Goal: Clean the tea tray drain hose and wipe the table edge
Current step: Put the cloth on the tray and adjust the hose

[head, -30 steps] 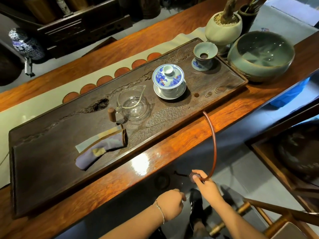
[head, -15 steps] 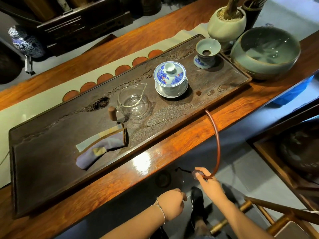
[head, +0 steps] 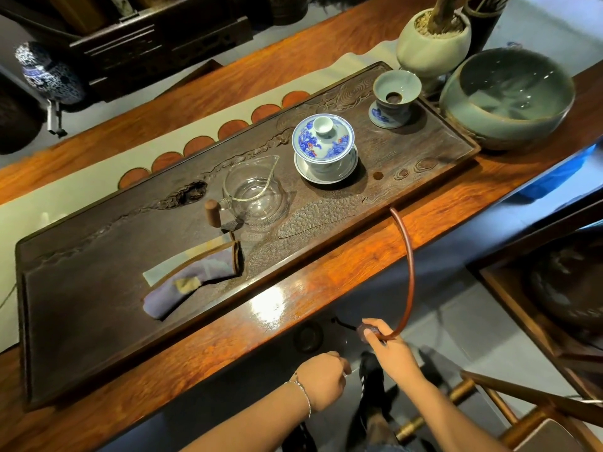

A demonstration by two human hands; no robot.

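Folded cloth (head: 195, 282): lies on the left half of the tea tray (head: 81, 288), within reach, probably kept there for wiping the surface edge; not yet picked up.
Glass pitcher (head: 254, 194): stands mid-tray beside the lidded blue-and-white cup (head: 323, 145), both clear of the hose work.
Surface edge (head: 277, 308): glossy wood strip in front of the tray, showing a bright glare; no hand on it.
Left hand (head: 323, 380): below the surface edge, fingers curled into a loose fist; nothing can be seen inside its grip, though the palm side is hidden.
Right hand (head: 388, 344): grip closed round the free end of the drain hose (head: 409, 272), thumb and fingers pinching its dark end piece.
Hose position: it leaves the tray's front rim right of centre, arcs over the surface edge and curves down to the right hand, apparently drawn out for cleaning.
Green bowl (head: 505, 99): sits off the tray's right end.
Writing: no readable brand or label anywhere.
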